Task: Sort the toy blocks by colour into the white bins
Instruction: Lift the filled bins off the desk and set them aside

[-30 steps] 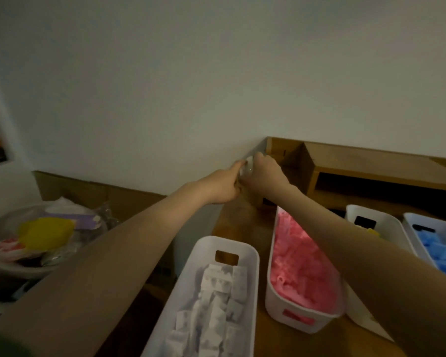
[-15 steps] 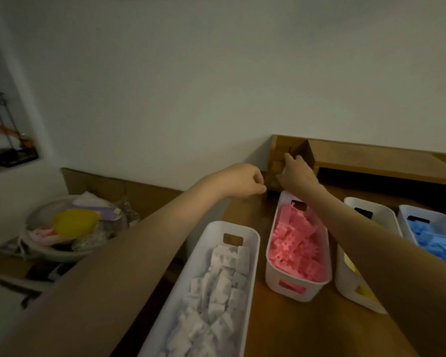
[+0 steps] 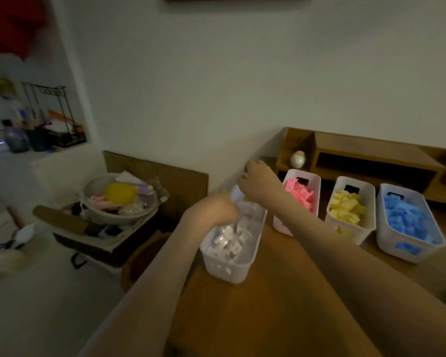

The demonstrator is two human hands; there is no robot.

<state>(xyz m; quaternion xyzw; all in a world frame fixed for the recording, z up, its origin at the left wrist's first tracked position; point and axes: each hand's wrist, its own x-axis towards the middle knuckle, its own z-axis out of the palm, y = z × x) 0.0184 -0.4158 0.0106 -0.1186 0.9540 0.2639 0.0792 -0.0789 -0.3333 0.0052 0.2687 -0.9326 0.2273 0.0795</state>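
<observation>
1. Bin [image 3: 227, 273] of white blocks [image 3: 229, 240], nearest, on the table [image 3: 268, 318].
2. Left hand [image 3: 214, 210] is curled at its 11 o'clock rim; right hand [image 3: 258, 181] is curled at 12 o'clock. Blur hides whether either grips anything.
3. At 2 o'clock, 3 bins in a row: pink bin [image 3: 304, 172] with pink blocks [image 3: 300, 194], yellow bin [image 3: 355, 231] with yellow blocks [image 3: 346, 207], blue bin [image 3: 397, 186] with blue blocks [image 3: 407, 215].

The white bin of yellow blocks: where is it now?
Head view, right side: the white bin of yellow blocks stands on the wooden table between the pink-block bin and the blue-block bin.

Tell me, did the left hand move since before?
Yes. The left hand has drawn back from the left end of the wooden shelf, toward the person, to the bin of white blocks.
</observation>
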